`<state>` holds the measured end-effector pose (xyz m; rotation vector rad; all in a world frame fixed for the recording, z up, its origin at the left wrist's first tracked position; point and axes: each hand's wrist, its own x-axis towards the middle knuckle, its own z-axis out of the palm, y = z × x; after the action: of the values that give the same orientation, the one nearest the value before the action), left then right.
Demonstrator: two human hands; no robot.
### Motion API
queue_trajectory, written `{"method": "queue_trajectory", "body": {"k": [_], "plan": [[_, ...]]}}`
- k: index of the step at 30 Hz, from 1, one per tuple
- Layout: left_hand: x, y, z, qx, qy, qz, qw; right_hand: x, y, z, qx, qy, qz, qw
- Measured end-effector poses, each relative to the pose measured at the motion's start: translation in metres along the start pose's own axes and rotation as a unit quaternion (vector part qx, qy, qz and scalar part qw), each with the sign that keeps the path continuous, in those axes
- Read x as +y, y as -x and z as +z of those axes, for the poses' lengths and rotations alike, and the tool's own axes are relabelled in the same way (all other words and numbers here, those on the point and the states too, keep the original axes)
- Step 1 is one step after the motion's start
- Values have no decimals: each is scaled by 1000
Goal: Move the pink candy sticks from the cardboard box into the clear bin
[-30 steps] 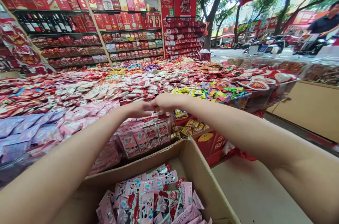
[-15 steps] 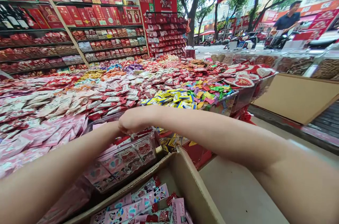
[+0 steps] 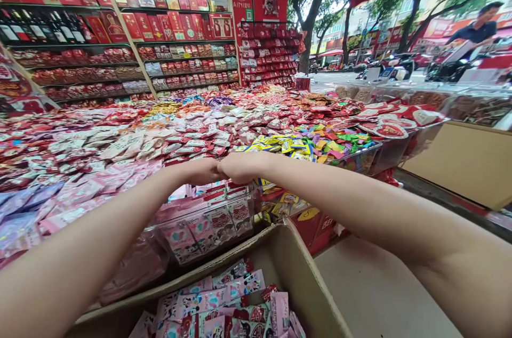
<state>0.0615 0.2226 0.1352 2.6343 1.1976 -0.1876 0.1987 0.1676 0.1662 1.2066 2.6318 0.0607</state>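
My left hand (image 3: 201,170) and my right hand (image 3: 239,167) meet above a clear plastic bin (image 3: 200,216). Both are curled, knuckles toward me; whatever their fingers hold is hidden behind them. Pink and red candy packets (image 3: 208,196) fill the bin just beneath my hands. Closer to me is an open cardboard box (image 3: 308,268), with more pink and pale-green cartoon packets (image 3: 216,300) lying loose inside.
Yellow packets (image 3: 282,143) and multicoloured sweets (image 3: 336,141) lie beyond my right forearm. Pink packets (image 3: 92,188) spread to the left. Red gift boxes (image 3: 180,23) line the shelves behind. A large cardboard piece (image 3: 460,162) is at right; a person (image 3: 476,31) is by scooters.
The scene has shifted right in view. My hands have gone from right overlapping left to side by side, knuckles nearly touching, and more packets in the bin show below them.
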Motion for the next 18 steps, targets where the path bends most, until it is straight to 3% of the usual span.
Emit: {"method": "queue_trajectory", "body": {"k": [4,10,15,18], "plan": [[3,16,2,-32,24,-16,999,-3,0,7,18,-9,14,1000],[7,35,8,-9,57,-59,997,-3,-1,19,74,-55,55,994],[21,60,-5,75,52,-62,994,1,-2,23,123,-46,81,988],[43,103,0,184,49,-41,981,-9,27,23,212,-77,40,973]]}}
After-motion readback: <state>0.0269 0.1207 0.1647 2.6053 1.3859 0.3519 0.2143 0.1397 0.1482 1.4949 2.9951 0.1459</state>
